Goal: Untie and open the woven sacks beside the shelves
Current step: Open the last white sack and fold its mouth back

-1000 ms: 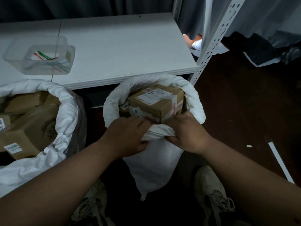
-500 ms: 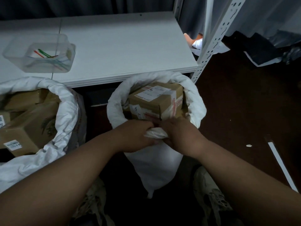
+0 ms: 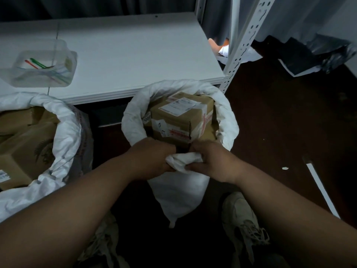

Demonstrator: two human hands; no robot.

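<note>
- head view: both hands at the near rim of the middle sack [image 3: 228, 120], which stands on the floor just in front of the shelf [image 3: 135, 55]
- left hand [image 3: 152, 157] has fingers curled round bunched white fabric at the rim
- right hand [image 3: 210, 161] pinches the same wad from the other side, thumb under, fingers folded over; the hands nearly touch
- sack mouth already wide, rim rolled down into a thick cuff; no tie visible on it
- box [image 3: 181, 118] with labels and red tape sits inside, top in plain sight, just beyond the knuckles
- second sack [image 3: 65, 132] at left, also open with rolled rim, brown boxes inside
- clear tub [image 3: 63, 53] on the shelf holds coloured strips, maybe removed ties, cannot tell
- shelf post [image 3: 241, 53] at right of the sack; shoes [image 3: 243, 219] on the dark floor below
- step, as judged: finishing the cuff on the near side, rolling the last slack fabric down
- next move calls for tucking this wad outward and under so the rim sits even all round, without tugging the sack over
- both sacks in view look opened; any more sacks out of frame, cannot tell
</note>
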